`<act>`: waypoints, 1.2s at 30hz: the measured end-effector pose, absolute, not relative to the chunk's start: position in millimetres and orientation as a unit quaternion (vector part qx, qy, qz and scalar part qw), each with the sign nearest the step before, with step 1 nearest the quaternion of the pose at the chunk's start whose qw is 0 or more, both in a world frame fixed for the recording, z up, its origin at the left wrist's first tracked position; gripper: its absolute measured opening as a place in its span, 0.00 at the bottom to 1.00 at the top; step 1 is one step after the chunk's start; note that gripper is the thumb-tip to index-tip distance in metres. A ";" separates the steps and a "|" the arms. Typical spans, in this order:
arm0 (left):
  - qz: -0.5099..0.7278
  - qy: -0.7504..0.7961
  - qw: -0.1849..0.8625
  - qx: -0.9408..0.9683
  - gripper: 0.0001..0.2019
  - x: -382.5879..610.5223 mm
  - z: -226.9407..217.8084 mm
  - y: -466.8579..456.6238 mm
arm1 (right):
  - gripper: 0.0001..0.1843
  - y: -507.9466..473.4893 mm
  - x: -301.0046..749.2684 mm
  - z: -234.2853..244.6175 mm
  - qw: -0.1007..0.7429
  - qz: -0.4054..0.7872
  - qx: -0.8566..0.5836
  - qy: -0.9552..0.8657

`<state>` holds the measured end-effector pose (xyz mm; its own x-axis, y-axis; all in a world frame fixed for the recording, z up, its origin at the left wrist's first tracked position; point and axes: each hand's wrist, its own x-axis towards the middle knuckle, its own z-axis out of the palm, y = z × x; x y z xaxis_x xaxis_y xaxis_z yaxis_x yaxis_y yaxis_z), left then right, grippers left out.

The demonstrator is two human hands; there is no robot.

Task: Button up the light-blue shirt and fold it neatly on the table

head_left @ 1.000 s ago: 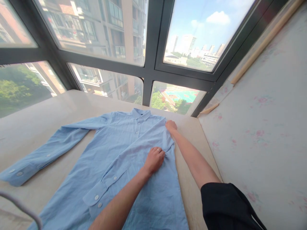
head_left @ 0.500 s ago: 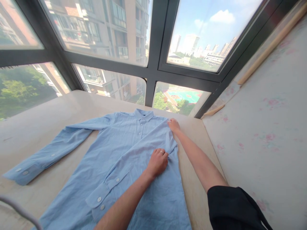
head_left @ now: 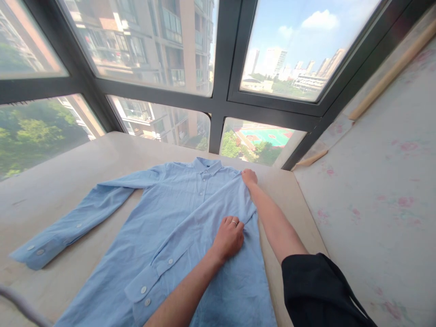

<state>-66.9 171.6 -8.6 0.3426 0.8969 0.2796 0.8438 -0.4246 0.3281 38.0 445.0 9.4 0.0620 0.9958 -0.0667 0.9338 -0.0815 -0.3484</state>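
Note:
A light blue button-up shirt [head_left: 170, 218] lies flat on a beige platform [head_left: 68, 172], collar toward the window. Its left sleeve [head_left: 78, 218] stretches out to the left; the other sleeve is folded across the front, cuff [head_left: 145, 290] near the bottom. My left hand [head_left: 230, 237], wearing a ring, rests on the folded sleeve near the armpit with fingers curled and pinching the cloth. My right hand [head_left: 249, 177] is at the shirt's right shoulder, fingers closed on the fabric edge. A black sleeve [head_left: 316, 295] covers my right upper arm.
Large dark-framed windows [head_left: 218, 104] rise right behind the platform. A wall with faded floral paper [head_left: 374, 181] stands on the right. A grey curved bar [head_left: 20, 309] shows at the bottom left.
The view has shifted slightly; both hands stay on the shirt in about the same spots, the left hand a little lower on the folded sleeve.

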 end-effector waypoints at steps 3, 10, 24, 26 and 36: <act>0.212 0.532 0.068 0.817 0.06 -66.7 -8.7 172.1 | 0.18 448.0 38.1 8.2 0.108 0.153 -0.724 -0.664; 0.205 0.537 0.069 0.816 0.06 -67.0 -6.3 173.4 | 0.15 442.0 51.2 16.9 0.118 0.188 -0.702 -0.676; 0.207 0.561 0.135 0.790 0.10 -69.5 3.5 185.0 | 0.13 306.1 122.7 -0.7 0.187 0.294 -0.631 -0.693; 0.200 0.587 0.162 0.767 0.16 -68.0 9.5 199.7 | 0.12 292.2 129.2 -1.5 0.200 0.306 -0.617 -0.697; 0.109 0.589 0.117 0.792 0.21 -62.5 46.5 348.4 | 0.22 259.9 123.5 -6.9 0.263 0.230 -0.622 -0.700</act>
